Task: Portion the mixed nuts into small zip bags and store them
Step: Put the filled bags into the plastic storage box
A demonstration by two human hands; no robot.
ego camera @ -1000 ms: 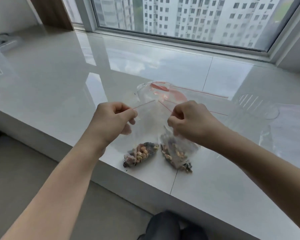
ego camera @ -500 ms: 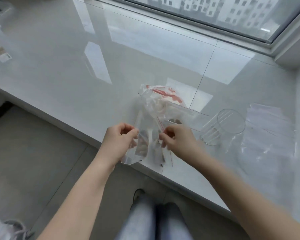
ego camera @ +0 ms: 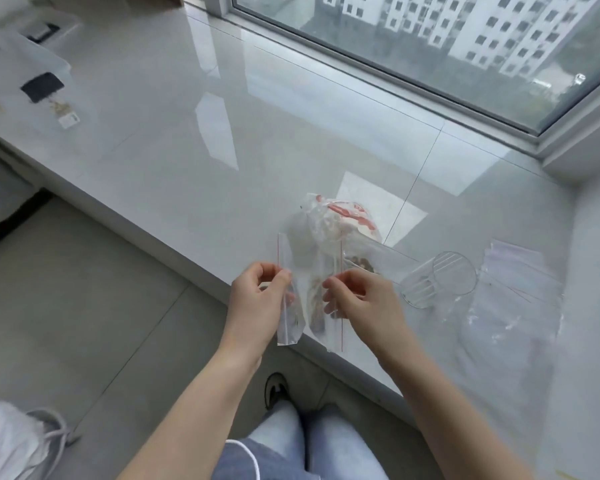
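A glossy white stone sill [ego camera: 174, 140] runs under a big window [ego camera: 430, 39] that looks out on pale apartment blocks [ego camera: 492, 26]. At its far left end lies a small black card [ego camera: 42, 86]. Below, grey floor tiles [ego camera: 84, 306] and one shoe [ego camera: 275, 389].

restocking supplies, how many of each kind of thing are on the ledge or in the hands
small zip bags held: 2 (left hand holds one, right hand the other)
clear plastic cup: 1
crumpled red-printed bag: 1
pile of empty zip bags: 1
total: 5
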